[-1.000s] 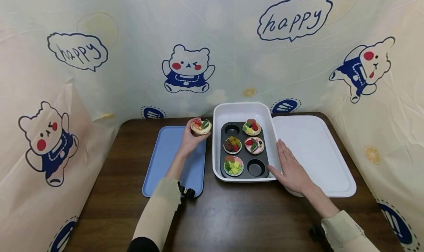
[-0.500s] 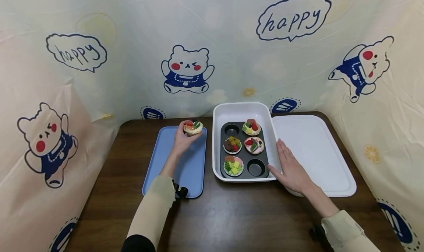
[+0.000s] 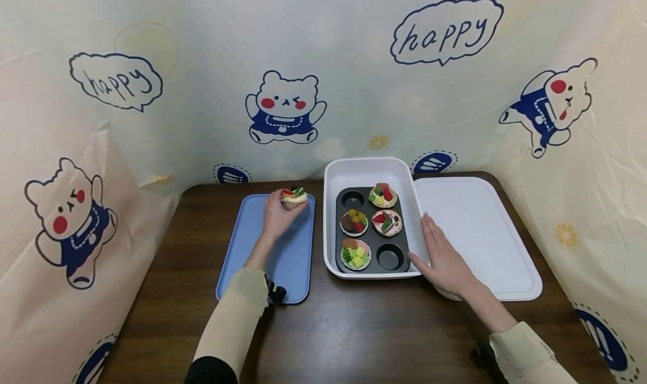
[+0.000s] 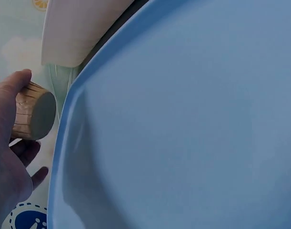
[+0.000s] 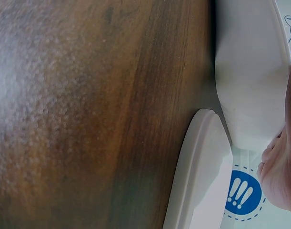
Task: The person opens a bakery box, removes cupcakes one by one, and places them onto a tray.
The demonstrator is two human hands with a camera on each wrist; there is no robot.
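My left hand (image 3: 277, 215) grips a toy cupcake (image 3: 294, 199) topped with red and green fruit pieces, above the far part of the blue tray (image 3: 237, 260). In the left wrist view the cupcake's ridged tan cup (image 4: 24, 112) shows between thumb and fingers. With straight fingers, my right hand (image 3: 449, 263) touches the right wall of the white bin (image 3: 331, 227). Inside the bin lies a dark muffin pan (image 3: 371, 253). Several cupcakes sit in its cups, such as one with yellow and green pieces (image 3: 356, 255). Its far-left and near-right cups hold nothing.
A white lid or board (image 3: 495, 243) lies right of the bin, partly beneath my right hand. Everything stands on a dark wooden table (image 3: 343, 328). A printed cloth (image 3: 202, 81) hangs behind the table and along its sides.
My left hand has moved left, away from the bin, with the cupcake over the blue tray, and dropped slightly. My right hand keeps its place at the bin.
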